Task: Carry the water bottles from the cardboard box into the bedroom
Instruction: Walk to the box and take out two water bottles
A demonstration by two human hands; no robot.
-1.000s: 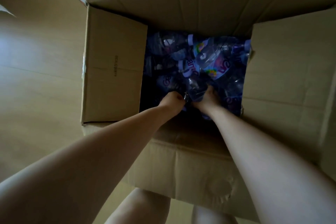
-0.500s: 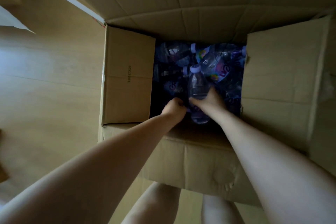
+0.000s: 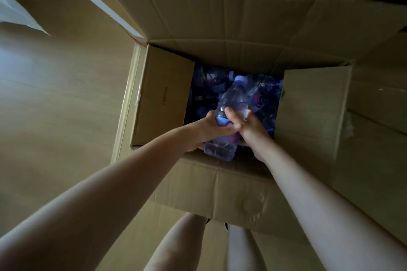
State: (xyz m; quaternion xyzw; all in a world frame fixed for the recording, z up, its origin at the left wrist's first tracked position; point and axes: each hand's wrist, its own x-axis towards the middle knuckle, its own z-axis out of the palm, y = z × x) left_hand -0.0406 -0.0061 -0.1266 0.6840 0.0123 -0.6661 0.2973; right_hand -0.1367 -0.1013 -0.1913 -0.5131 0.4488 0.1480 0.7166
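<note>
The right hand and left hand, both clamped on one water bottle, have raised it clear of the pile at 12 o'clock in the cardboard box, so carrying can begin.

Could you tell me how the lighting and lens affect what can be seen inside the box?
Head view: the cardboard box interior is dim, so the bottles lying there blur together; the held bottle reads clearly; the wide-angle lens stretches both forearms.

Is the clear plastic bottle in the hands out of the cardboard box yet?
Partly out. The clear plastic bottle is raised above the other bottles, its base at the cardboard box's near rim.
</note>
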